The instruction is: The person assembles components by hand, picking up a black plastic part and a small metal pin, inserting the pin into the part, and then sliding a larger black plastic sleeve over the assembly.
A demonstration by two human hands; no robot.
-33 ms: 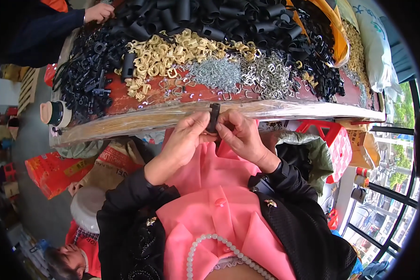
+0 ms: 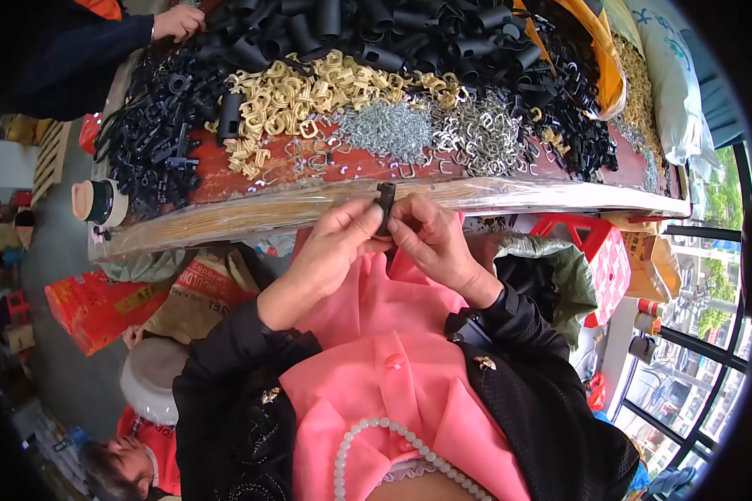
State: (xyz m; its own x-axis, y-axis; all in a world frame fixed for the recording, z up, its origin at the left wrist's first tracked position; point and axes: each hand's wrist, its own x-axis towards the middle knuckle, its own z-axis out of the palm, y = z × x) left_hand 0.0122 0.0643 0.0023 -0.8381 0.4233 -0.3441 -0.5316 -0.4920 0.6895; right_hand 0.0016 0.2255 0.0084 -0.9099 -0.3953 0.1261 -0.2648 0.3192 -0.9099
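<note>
Between my two hands, in front of the table's near edge, a small black plastic part point(image 2: 385, 199) stands roughly upright with a notched top end. My left hand point(image 2: 330, 249) grips it from the left with thumb and fingers. From the right, the thumb and bent fingers of my right hand point(image 2: 433, 247) pinch its lower portion. Fingers hide its lower end, and whether a smaller piece is pinched there cannot be seen. Beyond my hands lie heaps of tan plastic clips point(image 2: 286, 98), small silvery springs point(image 2: 386, 134) and U-shaped metal pieces point(image 2: 479, 140).
Black tubes point(image 2: 313, 35) pile up at the back, with small black parts point(image 2: 160, 138) on the left. A wooden table edge point(image 2: 251, 210) wrapped in film runs before me. Another person's hand point(image 2: 178, 22) rests far left. An open sack point(image 2: 572, 292) and red stool point(image 2: 610, 263) stand right.
The black part tilts very slightly between my fingers. At the lower left, the pale basin beside another person has shifted a little. My grip looks the same.
</note>
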